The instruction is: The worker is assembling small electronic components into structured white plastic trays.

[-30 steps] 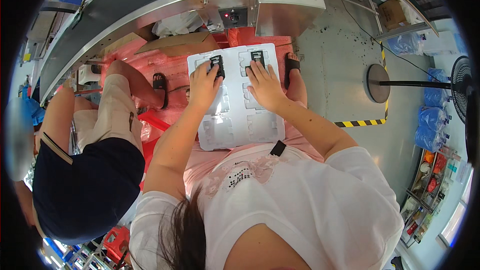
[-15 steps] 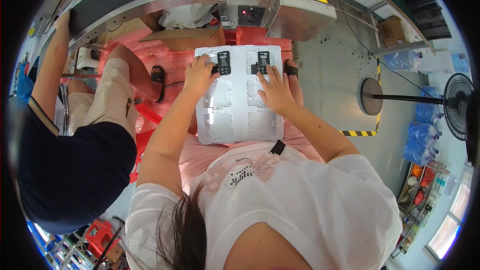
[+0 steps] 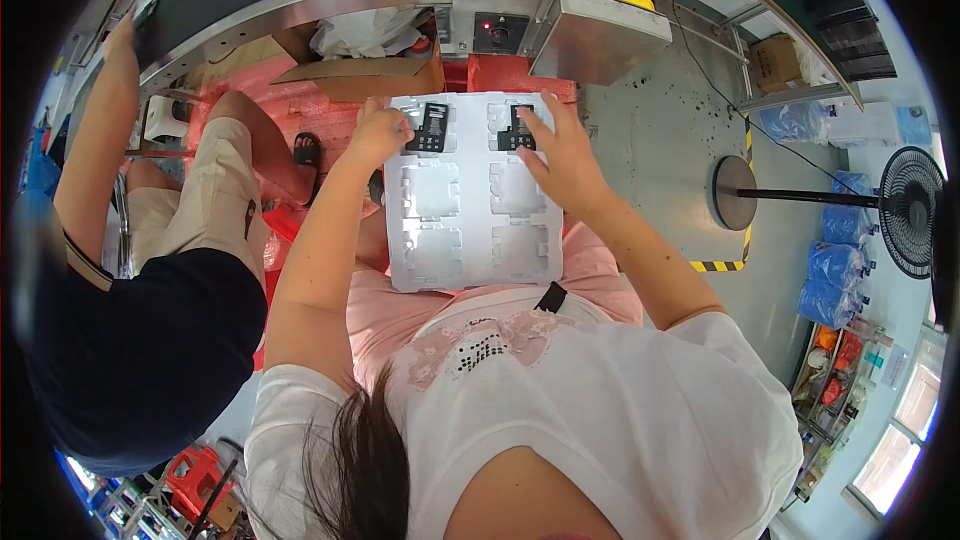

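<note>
A white moulded plastic tray [image 3: 476, 210] with several recesses rests on my lap. Two flat black battery-like pieces with white print lie in its far recesses: a left piece [image 3: 430, 128] and a right piece [image 3: 518, 128], both slightly tilted. My left hand [image 3: 380, 134] is closed around the tray's far left edge, its thumb side by the left piece's lower corner. Over the far right edge, my right hand [image 3: 568, 158] is open with fingers spread. One of its fingertips reaches the right piece; whether it presses there I cannot tell.
A black-topped bench with a metal rim [image 3: 330, 2] crosses ahead, with a metal box [image 3: 598, 35] beneath. An opened carton [image 3: 370, 80] sits under it. A co-worker in dark clothing [image 3: 140, 340] sits close on my left. A standing fan [image 3: 908, 210] is at right.
My left hand has drawn back from the left piece to the tray's edge. My right hand has shifted outward to the right edge. Both pieces have moved slightly in their recesses.
</note>
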The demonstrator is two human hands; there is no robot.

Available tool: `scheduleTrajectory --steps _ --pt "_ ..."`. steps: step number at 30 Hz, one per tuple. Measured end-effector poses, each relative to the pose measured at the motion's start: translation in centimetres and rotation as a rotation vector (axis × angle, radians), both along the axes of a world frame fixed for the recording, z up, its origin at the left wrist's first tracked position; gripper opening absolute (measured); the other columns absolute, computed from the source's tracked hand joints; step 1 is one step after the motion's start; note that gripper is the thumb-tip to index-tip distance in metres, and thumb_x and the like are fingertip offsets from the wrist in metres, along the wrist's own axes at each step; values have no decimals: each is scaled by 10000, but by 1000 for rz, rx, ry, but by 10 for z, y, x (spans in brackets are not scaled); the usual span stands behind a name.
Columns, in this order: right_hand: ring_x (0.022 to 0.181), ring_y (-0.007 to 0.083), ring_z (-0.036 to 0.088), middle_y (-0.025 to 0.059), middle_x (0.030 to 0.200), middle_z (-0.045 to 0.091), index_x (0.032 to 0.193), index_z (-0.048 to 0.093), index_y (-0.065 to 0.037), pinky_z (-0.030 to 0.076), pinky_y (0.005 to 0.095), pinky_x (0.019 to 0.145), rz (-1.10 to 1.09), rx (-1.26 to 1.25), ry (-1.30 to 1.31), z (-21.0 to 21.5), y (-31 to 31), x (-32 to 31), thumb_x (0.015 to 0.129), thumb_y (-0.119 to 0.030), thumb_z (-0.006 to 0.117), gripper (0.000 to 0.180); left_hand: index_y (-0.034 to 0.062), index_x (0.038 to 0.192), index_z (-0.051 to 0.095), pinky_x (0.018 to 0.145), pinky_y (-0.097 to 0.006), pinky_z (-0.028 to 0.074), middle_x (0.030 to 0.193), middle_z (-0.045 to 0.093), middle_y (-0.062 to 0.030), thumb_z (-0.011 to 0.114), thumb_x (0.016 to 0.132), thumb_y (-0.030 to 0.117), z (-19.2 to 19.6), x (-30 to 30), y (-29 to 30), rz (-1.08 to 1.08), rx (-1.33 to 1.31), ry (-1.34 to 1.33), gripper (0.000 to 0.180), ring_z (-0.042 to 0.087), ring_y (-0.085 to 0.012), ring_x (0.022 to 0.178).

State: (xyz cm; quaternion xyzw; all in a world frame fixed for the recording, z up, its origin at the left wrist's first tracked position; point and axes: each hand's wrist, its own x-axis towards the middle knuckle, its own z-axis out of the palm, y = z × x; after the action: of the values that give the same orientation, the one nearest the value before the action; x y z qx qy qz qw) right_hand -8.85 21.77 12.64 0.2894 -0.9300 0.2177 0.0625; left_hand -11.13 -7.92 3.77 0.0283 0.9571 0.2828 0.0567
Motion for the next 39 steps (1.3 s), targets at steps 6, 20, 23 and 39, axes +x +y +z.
scheduleTrajectory --steps 6,20,23,39 --pt "1056 322 486 165 1155 505 1117 561 -55 394 389 909 108 -382 364 107 -25 -62 779 -118 644 353 77 812 631 926 -487 367 1278 384 -177 721 692 261 0 27 7 192 -190 -48 238 351 -362 1198" --pt "1088 334 495 204 1175 518 1086 611 -11 406 411 916 -700 232 75 171 -65 -238 854 -399 548 456 15 867 581 691 -315 454 839 587 -106 601 826 93 173 -59 22 181 355 900 91 574 -234 773" --pt "1111 321 497 198 1196 524 1104 604 -22 407 424 919 -804 124 -25 181 -71 -242 800 -400 618 485 37 999 617 772 -234 454 899 610 -35 589 873 180 216 -122 -2 156 -142 989 193 576 -115 835" --pt "888 155 546 66 960 595 1052 598 -55 449 313 781 172 -724 -622 123 -11 -68 760 -60 631 294 128 1089 601 811 -427 431 955 557 -168 535 795 117 239 -189 11 -103 -695 640 302 523 -356 944"
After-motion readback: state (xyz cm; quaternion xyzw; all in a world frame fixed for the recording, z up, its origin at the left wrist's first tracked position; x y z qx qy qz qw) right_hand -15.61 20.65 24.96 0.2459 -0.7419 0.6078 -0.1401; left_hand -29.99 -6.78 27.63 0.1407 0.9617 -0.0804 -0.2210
